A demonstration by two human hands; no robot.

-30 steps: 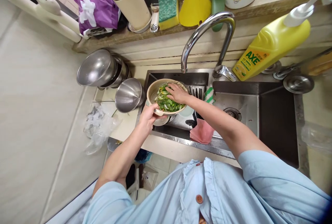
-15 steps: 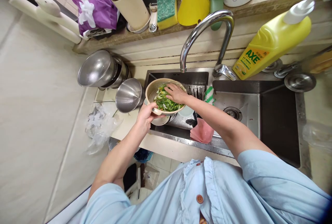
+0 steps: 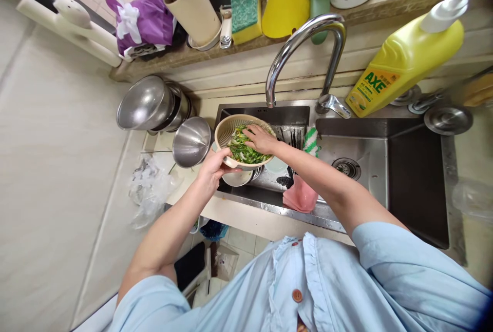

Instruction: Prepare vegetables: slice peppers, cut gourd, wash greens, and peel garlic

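A beige colander (image 3: 225,129) is held over the left sink basin, tilted a little toward me. Chopped green vegetables (image 3: 246,151) lie heaped inside it. My left hand (image 3: 216,167) grips the colander at its near left rim, thumb on top and fingers underneath. Palm down, my right hand (image 3: 261,138) rests on the greens with its fingers stretched out. White dishes (image 3: 238,178) show partly below the colander in the basin. The right hand covers part of the greens.
A chrome faucet (image 3: 308,39) arches over the sink behind the colander. Steel bowls (image 3: 191,142) stand on the left counter near a crumpled plastic bag (image 3: 152,188). A pink cloth-like item (image 3: 300,194) hangs at the sink divider. A yellow soap bottle (image 3: 404,60) stands back right.
The colander and my left hand have shifted very slightly left. My left elbow has swung outward to the left. The right hand stays on the greens.
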